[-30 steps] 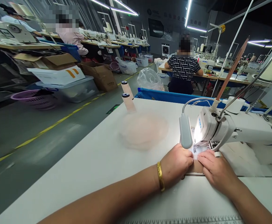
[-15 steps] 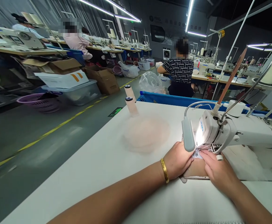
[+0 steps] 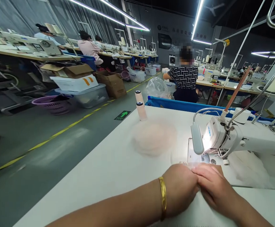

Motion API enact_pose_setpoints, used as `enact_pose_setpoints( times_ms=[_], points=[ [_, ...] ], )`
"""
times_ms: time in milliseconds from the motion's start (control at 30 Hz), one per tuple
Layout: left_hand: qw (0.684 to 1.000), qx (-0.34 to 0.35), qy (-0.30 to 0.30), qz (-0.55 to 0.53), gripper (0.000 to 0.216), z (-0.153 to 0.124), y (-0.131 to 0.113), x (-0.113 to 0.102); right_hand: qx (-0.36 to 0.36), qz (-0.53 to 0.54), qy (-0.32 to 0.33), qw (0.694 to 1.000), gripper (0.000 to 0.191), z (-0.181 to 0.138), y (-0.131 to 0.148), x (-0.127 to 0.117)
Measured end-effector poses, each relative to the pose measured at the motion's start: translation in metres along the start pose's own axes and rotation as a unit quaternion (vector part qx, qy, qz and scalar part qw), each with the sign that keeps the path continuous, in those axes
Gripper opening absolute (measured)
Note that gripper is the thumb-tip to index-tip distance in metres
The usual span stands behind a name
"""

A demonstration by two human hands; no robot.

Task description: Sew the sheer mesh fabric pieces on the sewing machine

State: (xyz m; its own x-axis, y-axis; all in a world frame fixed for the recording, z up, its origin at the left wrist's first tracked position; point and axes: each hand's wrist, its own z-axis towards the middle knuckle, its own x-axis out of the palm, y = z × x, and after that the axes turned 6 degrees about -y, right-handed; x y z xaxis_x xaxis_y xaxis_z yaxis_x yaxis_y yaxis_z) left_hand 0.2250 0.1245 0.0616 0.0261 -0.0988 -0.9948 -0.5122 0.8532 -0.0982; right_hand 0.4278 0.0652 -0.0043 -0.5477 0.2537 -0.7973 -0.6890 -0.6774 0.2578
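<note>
My left hand [image 3: 181,186], with a gold bracelet at the wrist, is closed, its fingertips hidden. Against it lies my right hand [image 3: 216,186], fingers pressed together and reaching over the left one's fingers. Both hold a thin, pale piece of fabric [image 3: 186,163] low over the table, mostly covered by the hands. A small tan patch shows beyond the right fingers; I cannot tell what it is. Just ahead stands a white sewing machine [image 3: 255,135], its needle area lit by a grey lamp [image 3: 197,138]. The hands are in front of the presser foot, apart from it.
A blurred pale heap of fabric [image 3: 153,137] lies on the white table [image 3: 109,176]. Two pale thread spools [image 3: 141,112] stand at its far left edge. More sheer fabric [image 3: 248,167] lies under the machine arm. A person [image 3: 186,77] sits ahead, beyond a blue cloth bin [image 3: 172,102].
Both hands have moved back from the needle toward me, drawing the fabric out from under the presser foot. They are now closer together, and the view has shifted somewhat.
</note>
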Motion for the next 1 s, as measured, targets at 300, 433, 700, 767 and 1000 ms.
enact_pose_setpoints(
  times_ms=[300, 433, 700, 767, 1000],
  points=[
    [0.989, -0.123, -0.074, 0.022, 0.021, 0.023, 0.052, 0.006, -0.079, 0.071, 0.06, 0.993, 0.029, -0.005, 0.016, -0.013],
    [0.99, -0.067, -0.117, 0.037, 0.012, 0.023, 0.049, 0.01, -0.057, 0.061, 0.061, 0.995, 0.028, -0.008, 0.009, -0.019],
    [0.997, -0.059, -0.041, 0.013, 0.011, 0.008, 0.024, 0.022, 0.012, 0.061, 0.034, 0.997, 0.032, 0.002, 0.016, -0.013],
    [0.99, -0.137, -0.019, 0.018, 0.006, 0.007, 0.025, 0.015, -0.005, 0.043, 0.023, 0.999, 0.035, 0.001, 0.017, -0.004],
    [0.995, -0.031, -0.07, -0.066, 0.02, 0.026, 0.031, 0.001, 0.015, 0.085, 0.011, 0.996, 0.022, 0.003, 0.003, -0.004]
  ],
)
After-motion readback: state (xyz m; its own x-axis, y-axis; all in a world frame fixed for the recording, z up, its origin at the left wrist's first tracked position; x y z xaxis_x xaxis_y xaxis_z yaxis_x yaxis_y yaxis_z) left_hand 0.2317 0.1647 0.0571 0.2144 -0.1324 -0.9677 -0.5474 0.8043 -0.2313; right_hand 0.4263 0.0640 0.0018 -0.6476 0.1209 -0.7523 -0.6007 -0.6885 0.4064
